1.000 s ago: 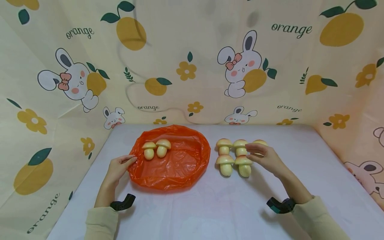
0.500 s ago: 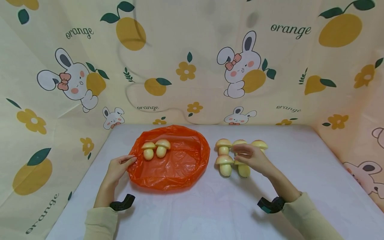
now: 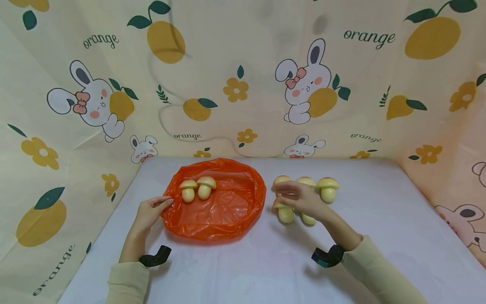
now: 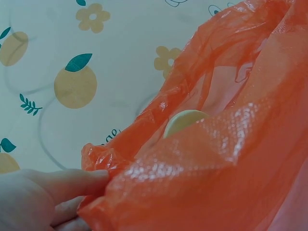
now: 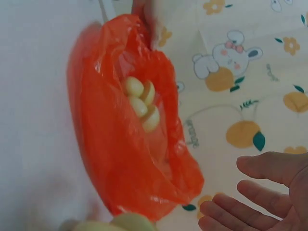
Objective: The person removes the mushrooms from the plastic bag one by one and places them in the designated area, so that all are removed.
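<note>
An orange-red plastic bag (image 3: pixel 231 209) lies with its mouth spread wide. Two toy mushrooms (image 3: pixel 206 188) with pale stems and yellowish caps rest inside it. My left hand (image 3: pixel 148 213) pinches the bag's left rim; in the left wrist view, thumb and fingers (image 4: pixel 94 182) grip the crumpled edge. To the right of the bag, several more mushrooms (image 3: pixel 328 188) lie in two rows. Over them hovers my right hand (image 3: pixel 303 199), partly covering the left ones. Its fingers are spread loosely and hold nothing, as the right wrist view shows.
A white-covered table (image 3: pixel 243 274) bears everything. Behind and beside it hangs a cream cloth (image 3: pixel 235 50) printed with rabbits and oranges. Each wrist wears a black camera band (image 3: pixel 328 256).
My right hand has moved left across the mushrooms, uncovering the rightmost one and covering those nearer the bag. My left hand and the bag stay in place.
</note>
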Available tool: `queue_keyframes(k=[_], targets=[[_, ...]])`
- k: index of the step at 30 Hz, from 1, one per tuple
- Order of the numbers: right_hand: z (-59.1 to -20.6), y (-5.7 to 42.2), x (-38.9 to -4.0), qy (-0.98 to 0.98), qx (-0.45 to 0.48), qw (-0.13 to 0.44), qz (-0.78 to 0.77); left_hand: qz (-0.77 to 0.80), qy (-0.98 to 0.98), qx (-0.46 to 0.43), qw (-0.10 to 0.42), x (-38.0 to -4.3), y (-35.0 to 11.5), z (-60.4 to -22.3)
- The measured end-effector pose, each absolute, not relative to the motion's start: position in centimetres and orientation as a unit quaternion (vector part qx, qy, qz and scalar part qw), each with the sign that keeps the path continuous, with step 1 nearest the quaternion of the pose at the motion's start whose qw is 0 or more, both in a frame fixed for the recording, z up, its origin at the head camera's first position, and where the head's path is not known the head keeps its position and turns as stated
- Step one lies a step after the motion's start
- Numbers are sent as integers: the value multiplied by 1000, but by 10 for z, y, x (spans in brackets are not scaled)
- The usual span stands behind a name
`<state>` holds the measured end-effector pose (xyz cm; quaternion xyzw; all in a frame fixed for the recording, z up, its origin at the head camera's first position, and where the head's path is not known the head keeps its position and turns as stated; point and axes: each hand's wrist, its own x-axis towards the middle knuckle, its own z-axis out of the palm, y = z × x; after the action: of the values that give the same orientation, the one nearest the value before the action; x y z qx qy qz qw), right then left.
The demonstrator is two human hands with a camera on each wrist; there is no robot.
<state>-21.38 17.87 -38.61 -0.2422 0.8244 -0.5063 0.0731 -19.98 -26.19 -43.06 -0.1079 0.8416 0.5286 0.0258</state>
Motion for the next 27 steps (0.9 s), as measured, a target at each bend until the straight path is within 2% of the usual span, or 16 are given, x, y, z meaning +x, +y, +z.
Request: queue_keyframes(k=[9,16,27], targets=[[-384,154,-217,817,-263,79,-506,533,839,-106,26,-200,-262,-430],[-385,133,-219,813,-260,115,-508,534,839,-103,29,-199,-262,-429],[-390,107,-223,821,-281,112,-485,528,842,-109,33,-199,-262,-429]])
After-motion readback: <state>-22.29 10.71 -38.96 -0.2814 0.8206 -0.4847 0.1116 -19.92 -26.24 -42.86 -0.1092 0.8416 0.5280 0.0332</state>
